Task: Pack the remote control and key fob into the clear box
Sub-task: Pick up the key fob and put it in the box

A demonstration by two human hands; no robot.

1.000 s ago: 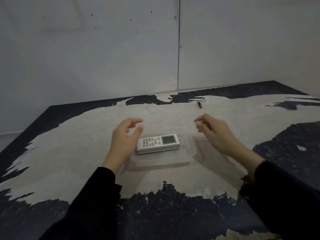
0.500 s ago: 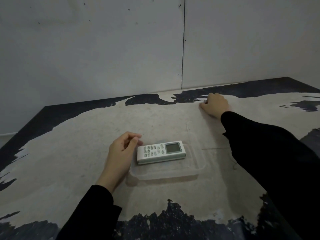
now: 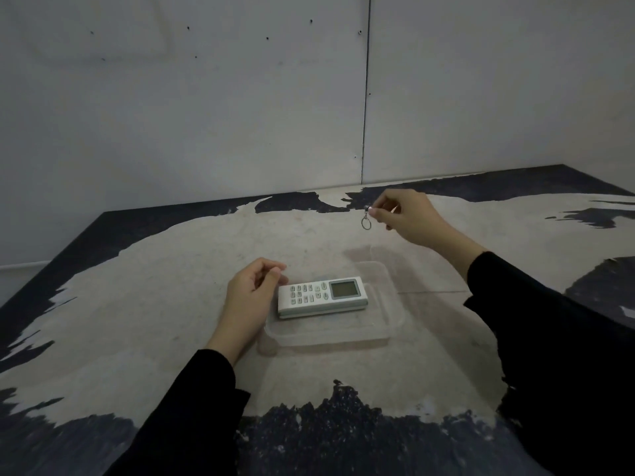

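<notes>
right grip (image 3: 405, 214) pinches the key fob (image 3: 367, 221) above the table; left grip (image 3: 252, 297) loosely curled, empty, beside the remote control (image 3: 321, 297).

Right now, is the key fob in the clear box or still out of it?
Out. The right hand pinches the key fob in the air beyond the clear box, which holds only the remote control.

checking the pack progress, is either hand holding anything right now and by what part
The right hand holds the key fob pinched in its fingers at the top, its ring hanging free below. The left hand holds nothing; it rests beside the remote in the clear box.
</notes>
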